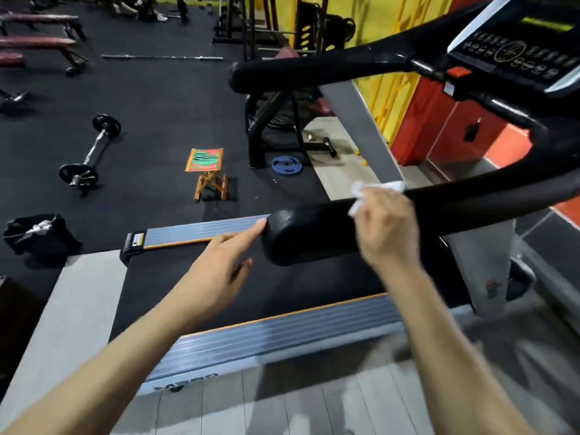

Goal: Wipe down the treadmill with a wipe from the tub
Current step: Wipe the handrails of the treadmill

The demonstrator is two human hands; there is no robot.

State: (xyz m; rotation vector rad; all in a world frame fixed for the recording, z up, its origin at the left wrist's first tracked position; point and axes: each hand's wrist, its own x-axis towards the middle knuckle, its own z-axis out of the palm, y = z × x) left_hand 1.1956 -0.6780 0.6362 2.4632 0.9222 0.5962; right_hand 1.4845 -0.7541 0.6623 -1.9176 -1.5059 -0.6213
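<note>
Fingers of R hand press wipe on handrail

The person's left hand and right hand are bare, both forearms uncovered to the frame edge, with no visible sleeves, rings or watch.

We see a gym with a black floor. A barbell lies at the left. A small folding stool stands in the middle. Benches sit at the upper left. Yellow and red walls are at the right.
</note>
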